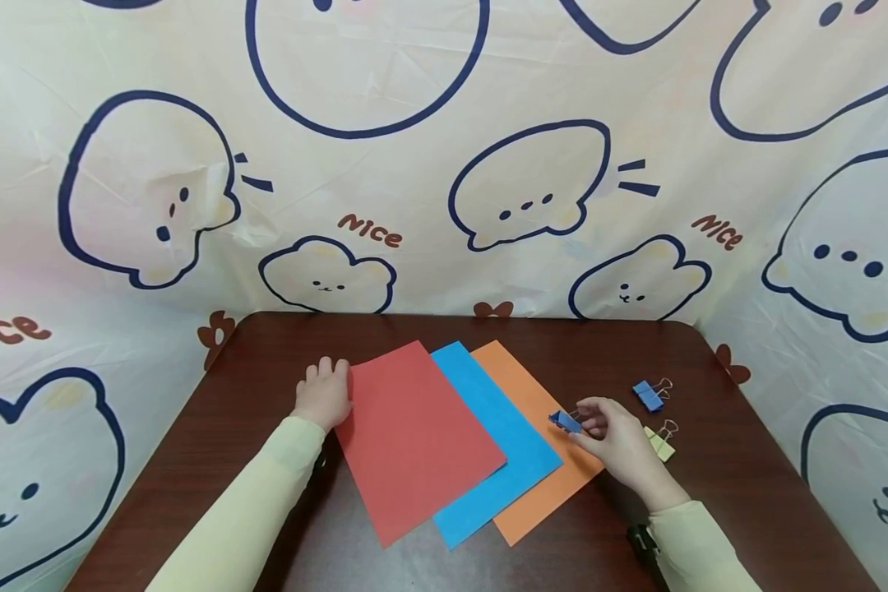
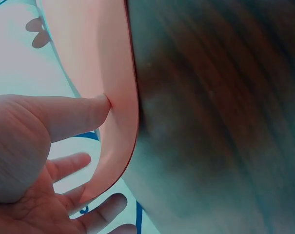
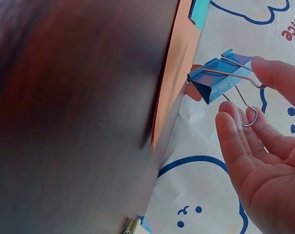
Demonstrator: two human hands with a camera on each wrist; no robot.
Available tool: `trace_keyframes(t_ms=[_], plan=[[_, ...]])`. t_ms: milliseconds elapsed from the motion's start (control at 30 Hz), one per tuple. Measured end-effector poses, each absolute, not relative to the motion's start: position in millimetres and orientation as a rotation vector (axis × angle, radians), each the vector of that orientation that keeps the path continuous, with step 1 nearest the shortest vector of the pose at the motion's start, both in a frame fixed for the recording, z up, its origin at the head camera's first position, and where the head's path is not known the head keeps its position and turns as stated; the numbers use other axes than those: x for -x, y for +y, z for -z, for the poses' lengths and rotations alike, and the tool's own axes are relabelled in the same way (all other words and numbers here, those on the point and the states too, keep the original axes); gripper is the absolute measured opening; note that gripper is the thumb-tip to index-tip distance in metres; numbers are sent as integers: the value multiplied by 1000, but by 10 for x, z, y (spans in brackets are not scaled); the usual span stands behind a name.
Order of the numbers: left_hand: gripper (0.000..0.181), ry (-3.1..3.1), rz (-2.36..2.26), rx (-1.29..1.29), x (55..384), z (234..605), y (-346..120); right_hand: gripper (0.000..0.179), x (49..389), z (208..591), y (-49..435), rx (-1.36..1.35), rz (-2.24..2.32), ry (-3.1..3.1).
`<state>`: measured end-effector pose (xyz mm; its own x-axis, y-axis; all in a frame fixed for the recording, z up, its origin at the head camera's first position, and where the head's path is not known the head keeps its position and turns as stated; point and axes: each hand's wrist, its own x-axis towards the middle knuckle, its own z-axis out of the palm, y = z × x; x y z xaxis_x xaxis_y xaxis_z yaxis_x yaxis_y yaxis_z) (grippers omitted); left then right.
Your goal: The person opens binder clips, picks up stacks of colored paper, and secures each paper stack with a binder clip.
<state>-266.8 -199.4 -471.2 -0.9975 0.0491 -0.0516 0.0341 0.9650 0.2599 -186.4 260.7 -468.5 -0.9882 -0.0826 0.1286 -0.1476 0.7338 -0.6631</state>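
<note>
A red sheet of paper (image 1: 419, 444) lies fanned over a blue sheet (image 1: 521, 460) and an orange sheet (image 1: 573, 473). My left hand (image 1: 324, 395) is at the red sheet's far left corner. In the left wrist view its thumb (image 2: 79, 114) presses one face of the curved paper (image 2: 120, 112), with fingers behind. Over the orange sheet's right side, my right hand (image 1: 614, 436) holds a blue binder clip (image 1: 566, 422) between thumb and fingers. The right wrist view shows this clip (image 3: 220, 73) with both wire handles spread apart and its mouth toward the paper.
Right of the right hand lie another blue binder clip (image 1: 649, 396) and a yellow binder clip (image 1: 660, 444), partly behind the hand. Everything rests on a dark brown wooden table (image 1: 281, 341). A cartoon-printed cloth (image 1: 429, 189) hangs along its back and sides.
</note>
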Motion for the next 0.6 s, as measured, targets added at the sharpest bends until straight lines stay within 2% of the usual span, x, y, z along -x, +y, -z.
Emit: trace_keyframes(t_ms=[600], plan=[[62,3099,-314,-36,2623,4711,-1966,48,1868,4687,2597,-202,-1102,-2827]])
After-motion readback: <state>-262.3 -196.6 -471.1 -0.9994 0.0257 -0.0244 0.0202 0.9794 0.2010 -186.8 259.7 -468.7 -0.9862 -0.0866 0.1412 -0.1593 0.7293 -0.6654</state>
